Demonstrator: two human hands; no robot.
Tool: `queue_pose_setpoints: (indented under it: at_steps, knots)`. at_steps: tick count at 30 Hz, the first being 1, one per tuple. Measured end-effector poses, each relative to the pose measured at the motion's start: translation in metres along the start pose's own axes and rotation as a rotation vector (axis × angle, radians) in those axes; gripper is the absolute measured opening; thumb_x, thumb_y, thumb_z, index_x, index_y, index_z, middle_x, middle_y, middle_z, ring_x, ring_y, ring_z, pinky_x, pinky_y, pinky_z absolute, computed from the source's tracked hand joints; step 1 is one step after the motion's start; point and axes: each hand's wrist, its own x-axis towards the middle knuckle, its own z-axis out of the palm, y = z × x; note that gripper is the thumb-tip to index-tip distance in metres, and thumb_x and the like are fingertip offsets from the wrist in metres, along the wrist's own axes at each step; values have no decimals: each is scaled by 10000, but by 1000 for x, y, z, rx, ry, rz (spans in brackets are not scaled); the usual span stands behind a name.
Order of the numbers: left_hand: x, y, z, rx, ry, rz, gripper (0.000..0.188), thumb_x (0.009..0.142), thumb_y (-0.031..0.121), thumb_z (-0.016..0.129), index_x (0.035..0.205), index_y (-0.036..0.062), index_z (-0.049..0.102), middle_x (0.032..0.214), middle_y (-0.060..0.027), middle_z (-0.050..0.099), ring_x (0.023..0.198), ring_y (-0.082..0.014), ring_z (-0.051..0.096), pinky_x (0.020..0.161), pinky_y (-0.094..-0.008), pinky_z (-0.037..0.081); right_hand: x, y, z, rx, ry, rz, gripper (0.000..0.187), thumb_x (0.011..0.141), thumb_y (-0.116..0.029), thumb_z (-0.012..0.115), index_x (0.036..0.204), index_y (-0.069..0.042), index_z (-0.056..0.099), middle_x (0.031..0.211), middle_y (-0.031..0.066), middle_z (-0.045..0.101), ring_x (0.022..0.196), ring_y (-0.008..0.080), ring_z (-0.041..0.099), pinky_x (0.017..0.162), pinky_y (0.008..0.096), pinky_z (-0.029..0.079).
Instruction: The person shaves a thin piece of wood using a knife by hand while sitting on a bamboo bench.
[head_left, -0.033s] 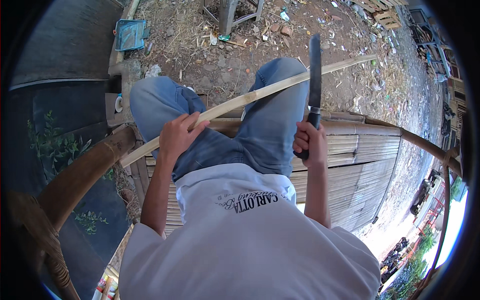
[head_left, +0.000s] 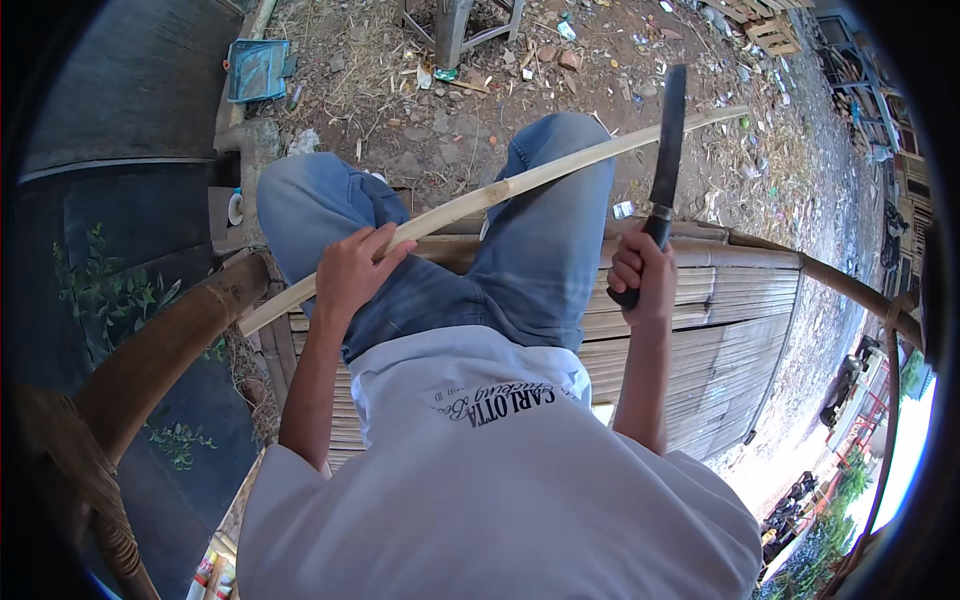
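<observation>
A long pale bamboo strip (head_left: 560, 172) slants across my thighs, its near end low at the left and its far end up at the right. Fingers of my left hand (head_left: 350, 270) are closed round its lower part, by my left thigh. In my right fist (head_left: 643, 272), right of my right knee, is the black handle of a large knife (head_left: 670, 145). Its long dark blade points away from me and crosses in front of the strip near the far end. I cannot tell whether blade and strip touch.
I sit on a slatted bamboo bench (head_left: 690, 350) with a bamboo pole rail (head_left: 170, 350) at the left. A plastic stool (head_left: 452, 35) and a blue tray (head_left: 257, 70) stand ahead on littered ground. A dark wall panel (head_left: 120, 90) rises at the left.
My right hand has moved to the right with the knife, and the blade now tilts more to the right, nearer the strip's far end. My left hand and the strip have hardly moved.
</observation>
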Motion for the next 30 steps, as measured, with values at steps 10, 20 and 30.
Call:
queue_pose_setpoints:
  at_steps: [10,20,30]
  knots:
    - [-1,3,3,-27,-46,-5,413,856,460,657,997,74,701,683,-97,617,594,-293,626,538,-394,499,-15,87,37,-186,-137,424,196,857,-16,602,791,-88,432,557,-24,355,420,81,355,395,283,331]
    - [6,11,1,17,-110,-97,417,837,418,697,1047,58,704,847,-132,689,711,-311,665,614,-384,522,5,39,23,282,115,-209,167,895,-52,549,795,-103,425,564,-49,336,440,56,346,424,253,328]
    - [-1,5,8,-10,16,0,415,854,475,652,973,80,696,693,-103,636,597,-295,632,530,-388,504,-7,-18,1,2,14,-106,163,877,-38,575,814,-94,436,573,-41,351,417,56,337,383,234,286]
